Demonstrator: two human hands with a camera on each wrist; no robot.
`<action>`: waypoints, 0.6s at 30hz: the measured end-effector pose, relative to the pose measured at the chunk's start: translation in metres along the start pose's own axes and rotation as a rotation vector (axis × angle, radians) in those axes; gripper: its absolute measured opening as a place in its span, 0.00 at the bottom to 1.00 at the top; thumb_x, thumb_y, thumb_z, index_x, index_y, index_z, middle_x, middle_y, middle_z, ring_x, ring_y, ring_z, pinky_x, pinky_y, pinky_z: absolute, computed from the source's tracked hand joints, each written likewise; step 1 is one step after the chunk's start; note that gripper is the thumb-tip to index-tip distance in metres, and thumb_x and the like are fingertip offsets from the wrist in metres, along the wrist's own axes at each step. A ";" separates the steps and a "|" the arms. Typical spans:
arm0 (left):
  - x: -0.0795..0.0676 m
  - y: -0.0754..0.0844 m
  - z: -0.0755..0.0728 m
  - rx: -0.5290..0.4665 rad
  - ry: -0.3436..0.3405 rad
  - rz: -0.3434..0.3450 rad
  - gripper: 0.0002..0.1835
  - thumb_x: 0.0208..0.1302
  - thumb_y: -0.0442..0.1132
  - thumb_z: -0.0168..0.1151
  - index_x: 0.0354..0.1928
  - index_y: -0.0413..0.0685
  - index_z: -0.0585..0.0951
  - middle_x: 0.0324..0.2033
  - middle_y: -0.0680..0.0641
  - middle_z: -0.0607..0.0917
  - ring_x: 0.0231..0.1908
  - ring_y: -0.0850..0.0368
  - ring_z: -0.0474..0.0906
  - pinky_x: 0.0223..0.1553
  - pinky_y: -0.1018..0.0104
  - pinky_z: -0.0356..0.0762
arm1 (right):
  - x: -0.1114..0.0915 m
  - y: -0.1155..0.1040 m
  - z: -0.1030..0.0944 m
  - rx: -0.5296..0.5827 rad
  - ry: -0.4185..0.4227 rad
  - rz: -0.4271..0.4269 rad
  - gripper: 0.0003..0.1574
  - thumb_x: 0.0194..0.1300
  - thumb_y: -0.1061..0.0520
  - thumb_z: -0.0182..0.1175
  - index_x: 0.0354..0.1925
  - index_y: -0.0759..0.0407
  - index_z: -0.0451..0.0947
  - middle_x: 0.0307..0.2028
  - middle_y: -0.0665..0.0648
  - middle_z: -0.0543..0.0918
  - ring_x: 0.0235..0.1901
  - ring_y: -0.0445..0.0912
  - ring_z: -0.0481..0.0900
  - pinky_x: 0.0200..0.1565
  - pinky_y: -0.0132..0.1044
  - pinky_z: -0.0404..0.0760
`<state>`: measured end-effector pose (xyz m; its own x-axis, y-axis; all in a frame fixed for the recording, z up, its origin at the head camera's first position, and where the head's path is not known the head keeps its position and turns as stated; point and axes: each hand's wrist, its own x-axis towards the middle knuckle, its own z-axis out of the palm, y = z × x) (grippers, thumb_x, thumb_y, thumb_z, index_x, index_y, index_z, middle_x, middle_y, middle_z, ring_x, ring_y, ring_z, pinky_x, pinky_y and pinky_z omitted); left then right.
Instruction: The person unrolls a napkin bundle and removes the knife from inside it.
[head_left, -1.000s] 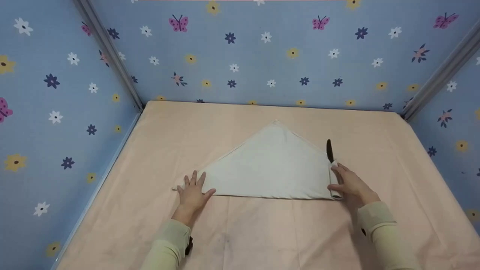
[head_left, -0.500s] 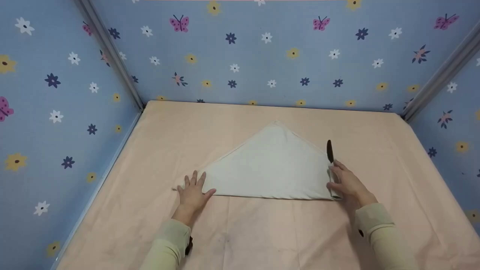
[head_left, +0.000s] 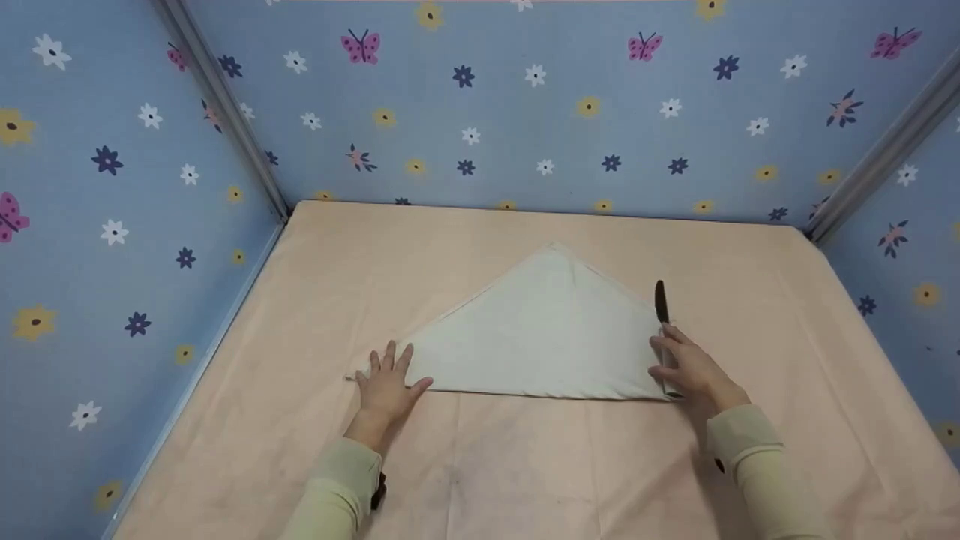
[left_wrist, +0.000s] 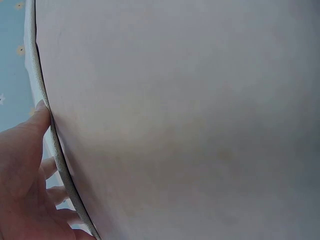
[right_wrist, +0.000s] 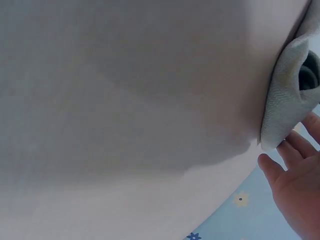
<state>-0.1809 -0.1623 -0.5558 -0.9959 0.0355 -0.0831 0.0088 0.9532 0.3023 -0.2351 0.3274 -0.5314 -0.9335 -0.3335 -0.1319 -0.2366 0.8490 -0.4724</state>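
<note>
- Head view: we see white cloth (head_left: 532,337) on the table (head_left: 525,465), peaked at twelve o'clock
- Left hand (head_left: 385,388) rests, spread, at its eight o'clock
- Right hand (head_left: 696,367) grips its rolled edge (right_wrist: 282,102) near four, dark utensil (head_left: 661,301) protruding

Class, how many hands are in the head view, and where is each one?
2. The left hand lies spread on the left corner of the cloth; the right hand is on the rolled right end, near the dark utensil. Neither hand is hidden.
</note>
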 end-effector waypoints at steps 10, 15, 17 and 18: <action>0.000 0.000 -0.001 -0.002 -0.005 -0.006 0.40 0.59 0.63 0.46 0.67 0.48 0.54 0.66 0.36 0.49 0.62 0.31 0.40 0.51 0.29 0.42 | -0.002 0.006 0.001 0.020 -0.014 0.009 0.39 0.58 0.49 0.59 0.62 0.66 0.60 0.66 0.67 0.48 0.63 0.63 0.44 0.59 0.55 0.50; 0.000 0.000 -0.001 -0.006 -0.004 -0.003 0.40 0.59 0.63 0.47 0.67 0.47 0.54 0.66 0.36 0.49 0.62 0.31 0.40 0.51 0.29 0.42 | -0.004 0.011 0.001 0.015 -0.012 0.005 0.40 0.58 0.48 0.59 0.62 0.66 0.59 0.66 0.68 0.47 0.63 0.63 0.45 0.58 0.56 0.52; 0.000 0.000 0.000 -0.005 -0.002 -0.002 0.40 0.59 0.63 0.47 0.67 0.47 0.54 0.66 0.36 0.49 0.62 0.31 0.41 0.51 0.29 0.42 | -0.005 0.012 0.000 0.005 -0.007 -0.002 0.40 0.57 0.48 0.59 0.62 0.66 0.60 0.65 0.68 0.48 0.63 0.63 0.45 0.58 0.56 0.53; 0.000 0.000 0.000 -0.003 -0.001 -0.002 0.40 0.59 0.63 0.47 0.67 0.47 0.55 0.65 0.36 0.49 0.62 0.31 0.41 0.51 0.29 0.42 | -0.005 0.012 0.000 0.005 -0.006 -0.005 0.40 0.57 0.49 0.60 0.61 0.66 0.60 0.65 0.68 0.48 0.63 0.63 0.45 0.58 0.56 0.53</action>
<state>-0.1809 -0.1626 -0.5557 -0.9958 0.0337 -0.0850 0.0062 0.9523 0.3050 -0.2331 0.3393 -0.5364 -0.9308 -0.3399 -0.1344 -0.2397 0.8453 -0.4774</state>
